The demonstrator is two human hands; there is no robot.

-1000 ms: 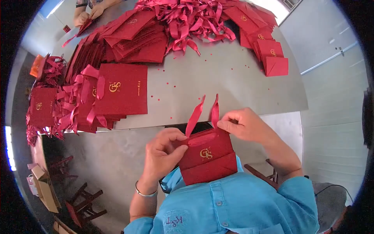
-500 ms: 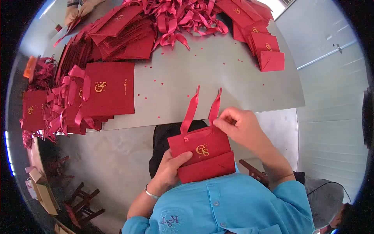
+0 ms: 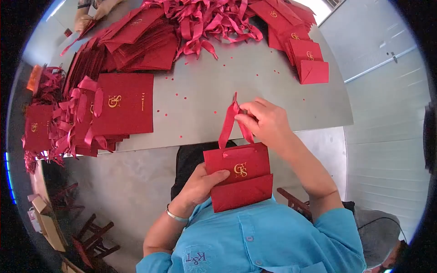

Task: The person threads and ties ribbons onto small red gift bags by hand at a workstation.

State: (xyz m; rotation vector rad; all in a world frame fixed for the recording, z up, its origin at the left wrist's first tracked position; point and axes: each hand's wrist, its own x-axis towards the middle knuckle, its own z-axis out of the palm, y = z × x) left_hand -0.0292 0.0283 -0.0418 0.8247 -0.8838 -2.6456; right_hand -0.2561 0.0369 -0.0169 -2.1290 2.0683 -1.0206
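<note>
In front of my chest is a dark red paper gift bag [image 3: 237, 179] with a gold logo, its bottom flap folded up across the front. My left hand [image 3: 200, 183] grips the bag's left edge, thumb on the front face and fingers hidden behind. A pink-red ribbon handle [image 3: 229, 123] rises from the bag's top edge in two strands that come together near the tips. Beside those tips, my right hand [image 3: 266, 119] pinches the right strand of the ribbon between thumb and finger.
Finished-looking red bags with ribbons [image 3: 123, 103] lie stacked at the left of the grey table [image 3: 200, 91]. Loose ribbons [image 3: 205, 25] heap at the back; more bags [image 3: 314, 70] stand at the right. Another person's hands [image 3: 86, 20] work at the far left. Wooden stools [image 3: 95, 241] stand below.
My right hand has moved up and left along the ribbon, drawing the right strand over to the left one. The bag has tilted less and shifted slightly right in view.
</note>
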